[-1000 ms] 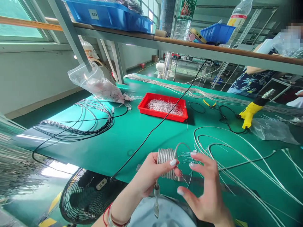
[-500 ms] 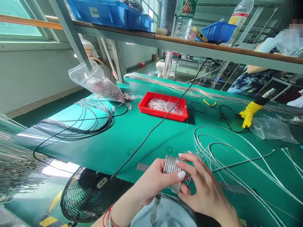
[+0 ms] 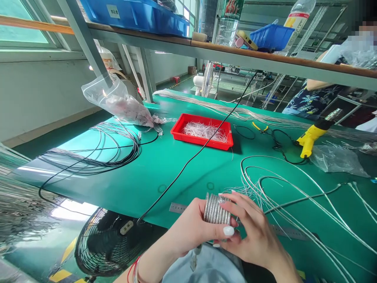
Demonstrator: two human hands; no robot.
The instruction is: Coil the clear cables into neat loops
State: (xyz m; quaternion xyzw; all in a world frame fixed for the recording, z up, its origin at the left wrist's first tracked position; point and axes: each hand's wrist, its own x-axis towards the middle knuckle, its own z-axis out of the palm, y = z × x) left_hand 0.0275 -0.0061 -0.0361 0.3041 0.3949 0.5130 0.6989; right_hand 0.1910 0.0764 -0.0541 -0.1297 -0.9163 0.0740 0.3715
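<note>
The person's left hand (image 3: 188, 225) and right hand (image 3: 255, 232) meet at the lower centre of the frame, both closed around a tight coil of braided silver wire (image 3: 215, 211). The left hand cups the coil from the lower left, its thumb lying across the front. The right fingertips (image 3: 235, 200) press on its top and far side. Loose white cables (image 3: 294, 204) fan out just right of the right hand, and a steel ruler (image 3: 178, 208) lies just above the left wrist.

Ahead, across a stretch of green workbench (image 3: 165, 177), a red tray (image 3: 176, 131) holds a heap of short, pale wire pieces (image 3: 204, 131). A black cable (image 3: 188, 165) runs diagonally between the tray and the hands. A bundle of dark cables (image 3: 100, 151) lies at the left, near the bench's long front edge. A yellow heat gun (image 3: 308, 140) sits at the right, beside yellow-handled pliers (image 3: 259, 127).
</note>
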